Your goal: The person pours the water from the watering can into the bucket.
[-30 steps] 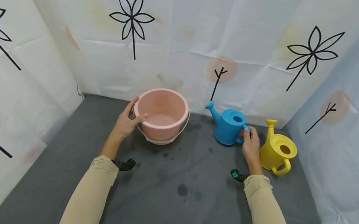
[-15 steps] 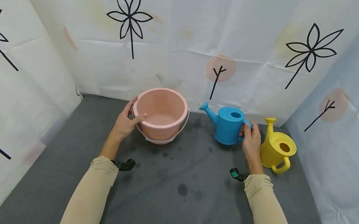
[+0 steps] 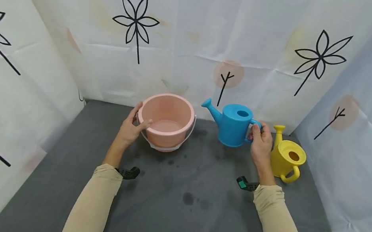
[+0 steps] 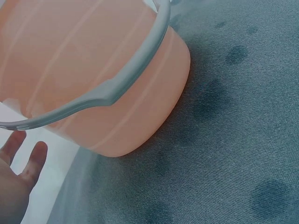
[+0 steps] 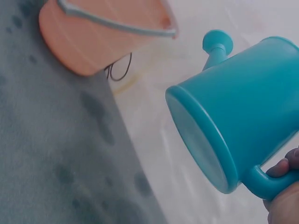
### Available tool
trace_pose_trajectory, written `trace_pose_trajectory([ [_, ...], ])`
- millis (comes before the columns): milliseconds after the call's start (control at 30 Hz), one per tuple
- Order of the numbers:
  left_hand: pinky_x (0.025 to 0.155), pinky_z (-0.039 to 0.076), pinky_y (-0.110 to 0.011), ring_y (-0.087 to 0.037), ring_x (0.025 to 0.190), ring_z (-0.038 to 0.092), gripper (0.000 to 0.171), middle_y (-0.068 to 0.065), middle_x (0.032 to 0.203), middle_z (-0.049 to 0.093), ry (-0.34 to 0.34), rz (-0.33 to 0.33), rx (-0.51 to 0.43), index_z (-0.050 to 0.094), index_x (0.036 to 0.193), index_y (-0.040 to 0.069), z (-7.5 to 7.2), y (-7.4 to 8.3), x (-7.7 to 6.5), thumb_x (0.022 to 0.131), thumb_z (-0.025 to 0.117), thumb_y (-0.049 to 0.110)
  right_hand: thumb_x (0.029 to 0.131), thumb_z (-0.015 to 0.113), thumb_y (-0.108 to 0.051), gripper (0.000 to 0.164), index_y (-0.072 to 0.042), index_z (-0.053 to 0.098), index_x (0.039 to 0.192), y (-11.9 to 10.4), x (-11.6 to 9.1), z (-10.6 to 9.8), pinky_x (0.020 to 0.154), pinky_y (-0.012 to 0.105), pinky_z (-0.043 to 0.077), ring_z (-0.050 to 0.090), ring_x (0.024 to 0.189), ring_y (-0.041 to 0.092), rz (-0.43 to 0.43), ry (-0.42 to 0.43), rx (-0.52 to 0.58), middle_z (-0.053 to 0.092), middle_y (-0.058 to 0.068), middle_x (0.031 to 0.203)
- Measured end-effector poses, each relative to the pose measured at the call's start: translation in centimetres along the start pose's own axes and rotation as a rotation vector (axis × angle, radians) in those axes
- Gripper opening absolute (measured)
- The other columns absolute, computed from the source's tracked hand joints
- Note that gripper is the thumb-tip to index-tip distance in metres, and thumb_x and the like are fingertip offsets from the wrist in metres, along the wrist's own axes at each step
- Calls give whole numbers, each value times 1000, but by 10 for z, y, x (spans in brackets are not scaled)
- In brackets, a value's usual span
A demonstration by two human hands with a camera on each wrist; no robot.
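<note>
In the head view a pink bucket stands on the grey table, its white handle hanging down at the front. My left hand rests against its left side with fingers spread and thumb at the rim; the left wrist view has straight fingers beside the wall. My right hand grips the handle of a blue watering can. The can is raised off the table, its underside showing in the right wrist view, and its spout points left toward the bucket.
A yellow watering can stands close to the right of my right hand. White cloth walls with plant drawings enclose the back and both sides of the grey table. Dark wet-looking spots mark its surface.
My right hand has lifted the blue watering can from the table and moved it a little left, nearer the bucket. My left hand and the bucket have stayed in place.
</note>
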State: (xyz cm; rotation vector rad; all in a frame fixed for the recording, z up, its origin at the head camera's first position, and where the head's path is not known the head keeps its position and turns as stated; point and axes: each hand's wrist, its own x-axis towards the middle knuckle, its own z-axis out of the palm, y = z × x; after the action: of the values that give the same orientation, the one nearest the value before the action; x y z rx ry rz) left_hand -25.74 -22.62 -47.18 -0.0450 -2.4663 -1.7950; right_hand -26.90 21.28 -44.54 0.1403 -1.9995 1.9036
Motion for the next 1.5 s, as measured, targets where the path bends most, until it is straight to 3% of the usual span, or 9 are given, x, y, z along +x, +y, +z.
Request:
trace_pose_trajectory([
  [133,119,35,-61,-29,158,22,84,-1,172,16,2,-6,1,20,160,49,1,-1,-1,93,71,43,108,47,-26,15,-16,56,115,-5,-2,3,73,22,45,44,75,15,0,-13,89,48,-2,87],
  [267,119,35,-60,-29,158,23,85,-1,172,18,6,-5,-3,21,160,49,2,-1,0,93,72,43,107,51,-28,14,-20,59,115,-12,-5,7,72,19,45,45,75,13,12,-11,162,50,-1,87],
  [600,119,33,-61,-31,157,24,85,-2,172,19,14,5,2,21,161,46,2,-2,1,93,71,44,108,48,-30,23,-17,57,125,-33,-17,20,72,27,37,36,73,18,50,-100,271,42,-2,81],
  [900,118,34,-62,-31,156,26,85,-7,171,23,14,5,20,21,160,47,1,1,2,92,71,46,108,51,-20,23,-7,59,125,-43,-24,33,66,24,40,36,65,20,-91,-60,318,39,4,73],
  [1100,119,33,-62,-31,157,24,87,-5,172,20,6,4,20,19,162,44,2,0,0,93,71,45,105,58,-17,32,5,59,128,-48,-26,37,65,22,43,45,66,15,-78,-43,195,51,-2,77],
  [1267,118,34,-62,-31,157,25,87,-4,171,21,7,5,21,20,162,42,3,0,-1,93,71,45,103,61,-17,34,5,61,128,-51,-28,42,64,23,44,49,66,15,-90,-62,46,55,-6,77],
  [1433,118,35,-61,-30,157,25,86,-5,171,20,11,1,17,21,162,45,2,0,0,92,71,46,103,60,-14,32,7,61,128,-55,-26,50,65,24,44,48,68,15,-137,-95,9,53,-4,76],
  [1500,118,36,-61,-30,157,25,85,-6,171,21,20,-8,17,22,161,46,1,0,1,92,72,47,103,60,-13,32,7,61,128,-57,-25,55,73,21,48,54,75,11,-151,-108,-9,59,-4,85],
])
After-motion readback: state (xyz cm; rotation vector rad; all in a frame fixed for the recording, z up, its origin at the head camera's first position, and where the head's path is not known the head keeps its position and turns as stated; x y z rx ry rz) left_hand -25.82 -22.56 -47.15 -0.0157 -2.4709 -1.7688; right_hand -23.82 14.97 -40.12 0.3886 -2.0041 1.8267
